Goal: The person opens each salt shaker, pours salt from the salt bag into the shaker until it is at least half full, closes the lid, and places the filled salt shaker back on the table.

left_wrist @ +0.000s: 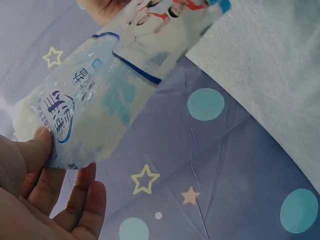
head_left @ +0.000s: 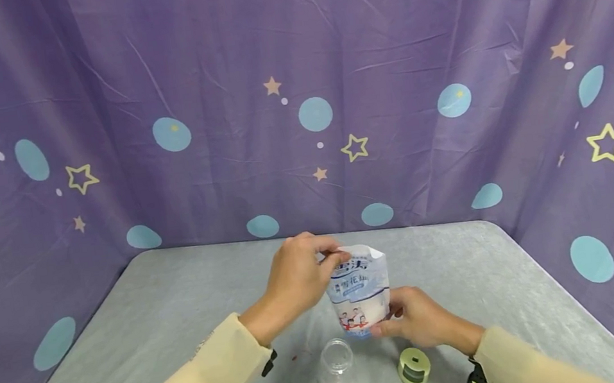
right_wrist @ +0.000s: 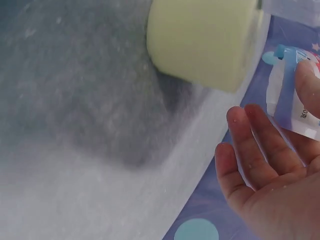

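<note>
A blue-and-white printed salt bag (head_left: 359, 294) is held up over the table between both hands. My left hand (head_left: 299, 275) pinches its top edge, thumb on the printed face, as the left wrist view also shows. At the bag's lower right corner, my right hand (head_left: 417, 318) grips it between thumb and fingers. White contents show through the lower part of the bag (left_wrist: 150, 55). Just below it, an uncovered clear glass jar (head_left: 337, 378) stands upright. To the jar's right sits a light green lid (head_left: 414, 368) with a dark window, under the right hand.
A grey-white cloth covers the table (head_left: 209, 288). Small reddish specks lie near the jar. Behind the table and along its sides hangs a purple curtain (head_left: 250, 160) with stars and blue dots.
</note>
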The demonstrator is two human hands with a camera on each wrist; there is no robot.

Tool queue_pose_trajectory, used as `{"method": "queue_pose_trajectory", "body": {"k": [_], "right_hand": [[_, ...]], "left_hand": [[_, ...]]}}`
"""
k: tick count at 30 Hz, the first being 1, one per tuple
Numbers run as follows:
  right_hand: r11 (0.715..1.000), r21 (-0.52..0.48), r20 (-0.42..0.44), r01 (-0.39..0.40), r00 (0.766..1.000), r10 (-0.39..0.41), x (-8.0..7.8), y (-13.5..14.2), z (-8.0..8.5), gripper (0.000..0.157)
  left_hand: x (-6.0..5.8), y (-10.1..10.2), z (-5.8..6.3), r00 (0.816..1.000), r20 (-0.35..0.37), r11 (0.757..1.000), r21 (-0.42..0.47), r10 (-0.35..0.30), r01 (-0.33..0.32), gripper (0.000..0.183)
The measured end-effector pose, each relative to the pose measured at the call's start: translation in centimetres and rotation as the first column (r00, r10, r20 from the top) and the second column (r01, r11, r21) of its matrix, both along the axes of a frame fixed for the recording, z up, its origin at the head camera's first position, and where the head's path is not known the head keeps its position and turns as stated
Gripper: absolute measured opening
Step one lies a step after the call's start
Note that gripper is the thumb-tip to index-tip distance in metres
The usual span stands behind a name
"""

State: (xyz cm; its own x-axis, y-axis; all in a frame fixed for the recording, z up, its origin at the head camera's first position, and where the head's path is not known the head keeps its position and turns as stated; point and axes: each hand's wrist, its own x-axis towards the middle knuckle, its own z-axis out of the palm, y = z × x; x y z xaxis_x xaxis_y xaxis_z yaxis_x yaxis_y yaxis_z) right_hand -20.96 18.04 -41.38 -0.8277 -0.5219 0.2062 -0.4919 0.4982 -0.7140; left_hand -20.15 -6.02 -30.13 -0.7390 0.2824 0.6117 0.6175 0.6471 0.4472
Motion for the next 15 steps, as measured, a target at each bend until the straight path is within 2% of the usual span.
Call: {"method": "queue_pose_trajectory", "body": {"k": [6, 15], "right_hand": [[1.000, -0.006, -0.001, 0.012, 1.000, -0.012, 0.2, 1.4, 0.6, 0.027], [0.999, -0.039, 0.013, -0.013, 1.000, 0.013, 0.5, 3.3, 1.2, 0.024]], "left_hand": [[0.0, -0.7, 0.2, 1.000, 0.030, 0.999, 0.036, -0.002, 0.001, 0.006], [0.1, -1.6, 0.0, 0.999, 0.032, 0.999, 0.030, -0.011, 0.010, 0.007]]}}
